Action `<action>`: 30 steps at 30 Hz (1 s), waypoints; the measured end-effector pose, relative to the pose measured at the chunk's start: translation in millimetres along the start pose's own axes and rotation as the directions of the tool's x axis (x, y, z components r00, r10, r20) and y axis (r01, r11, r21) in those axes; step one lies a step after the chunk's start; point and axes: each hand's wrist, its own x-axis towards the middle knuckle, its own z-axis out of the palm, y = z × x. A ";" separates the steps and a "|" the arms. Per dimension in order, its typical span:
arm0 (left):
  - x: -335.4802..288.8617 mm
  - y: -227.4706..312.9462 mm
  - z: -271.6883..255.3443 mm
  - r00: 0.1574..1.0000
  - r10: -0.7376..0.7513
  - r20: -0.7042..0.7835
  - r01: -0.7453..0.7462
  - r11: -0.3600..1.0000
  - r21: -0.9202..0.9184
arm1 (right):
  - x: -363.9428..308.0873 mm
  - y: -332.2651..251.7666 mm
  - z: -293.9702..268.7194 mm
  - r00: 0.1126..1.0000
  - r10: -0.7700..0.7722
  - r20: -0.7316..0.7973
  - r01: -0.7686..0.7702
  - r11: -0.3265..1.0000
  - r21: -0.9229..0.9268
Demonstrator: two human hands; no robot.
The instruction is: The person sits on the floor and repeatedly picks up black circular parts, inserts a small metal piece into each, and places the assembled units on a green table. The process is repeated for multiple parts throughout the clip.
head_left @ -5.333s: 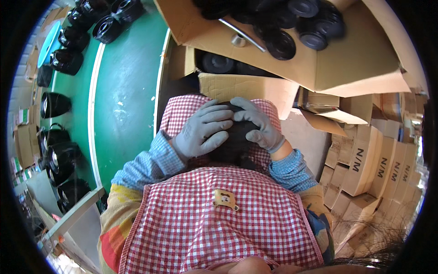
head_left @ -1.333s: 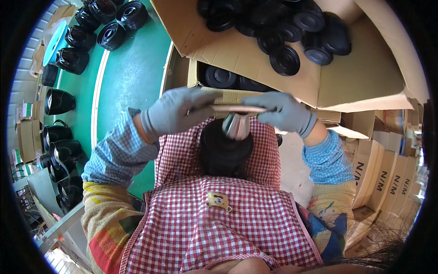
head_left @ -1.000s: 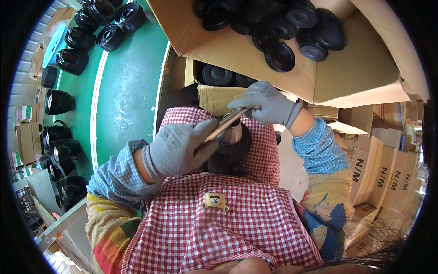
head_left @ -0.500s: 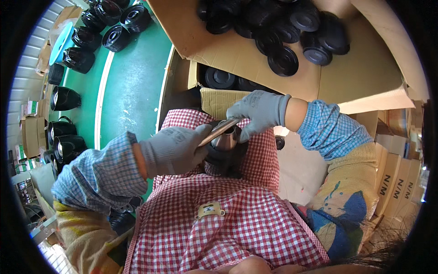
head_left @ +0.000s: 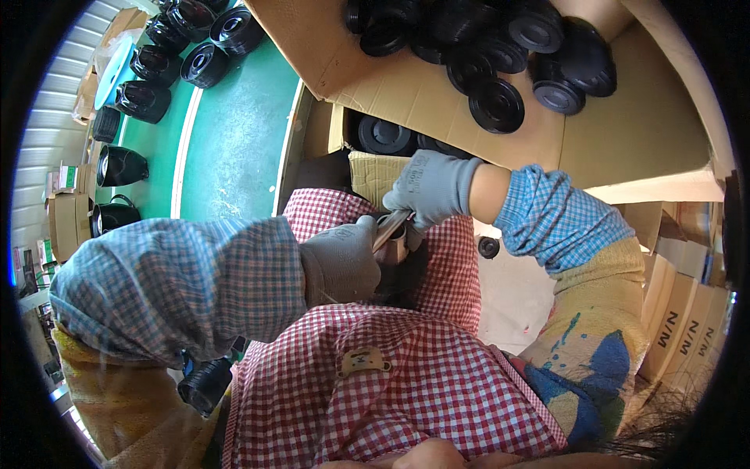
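Observation:
Between my knees, over the red checked apron, stands a dark object with a shiny rounded metal piece [head_left: 394, 248] at its top; my hands and their shadow hide most of it. A slim metal bar [head_left: 388, 227] lies slantwise across that piece. My left hand [head_left: 344, 262], in a grey glove, is closed around the bar's near end. At its far end, my gloved right hand [head_left: 432, 190] is closed too, with fingers reaching down beside the metal piece. Whether the right fingers grip the bar or the piece beneath is partly hidden.
Ahead on the right, a large open cardboard box [head_left: 625, 148] holds several black round lids [head_left: 497, 105]. More black discs [head_left: 385, 134] sit in a box below it. Black glossy pots [head_left: 123, 165] line the green table [head_left: 226, 148] at left. Cartons [head_left: 678, 320] stand at right.
My left hand has moved right, closer to the metal piece, and its forearm has swung outward. The bar now points more steeply away from me. My right hand has shifted slightly left.

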 end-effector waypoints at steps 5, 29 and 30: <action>-5.0 5.5 -14.3 0.999 0.029 -0.035 -0.016 0.943 0.331 | -20.9 -14.2 12.5 0.994 0.099 0.035 -0.105 0.966 0.236; 76.2 -43.5 -58.9 0.854 0.495 0.158 -0.424 0.486 0.765 | -40.6 -31.5 35.4 0.959 0.236 -0.155 -0.021 0.606 0.795; 83.2 -48.8 -58.5 0.836 0.524 0.164 -0.445 0.472 0.761 | -38.2 -41.0 38.2 0.950 0.273 -0.155 -0.042 0.601 0.798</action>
